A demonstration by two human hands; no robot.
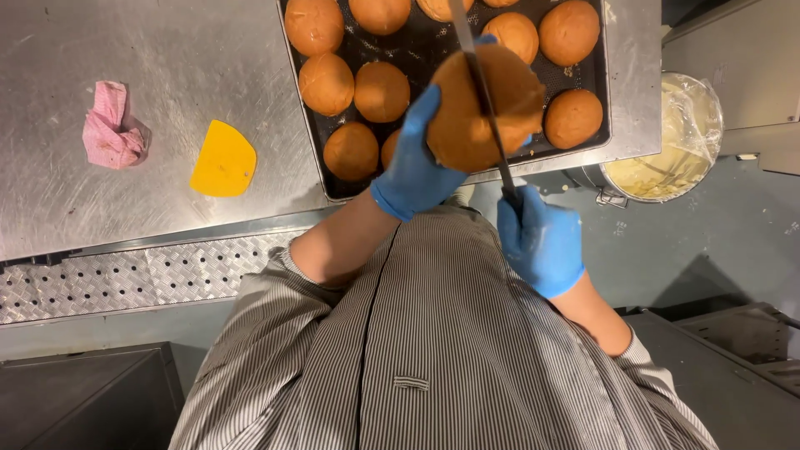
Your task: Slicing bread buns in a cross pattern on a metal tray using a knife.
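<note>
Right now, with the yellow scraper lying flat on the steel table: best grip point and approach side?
Take the yellow scraper by its straight left edge, coming from the pink cloth side. It lies flat on the steel table, so probably tip that edge up first, then pinch both faces; the rounded edge would give less purchase.

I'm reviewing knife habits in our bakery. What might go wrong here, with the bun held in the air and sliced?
The knife cuts through the bun toward the body, while the left hand cups it: a slip may cut those fingers. The right hand grips at the blade's base. The bun hangs off the tray edge and may drop.
</note>
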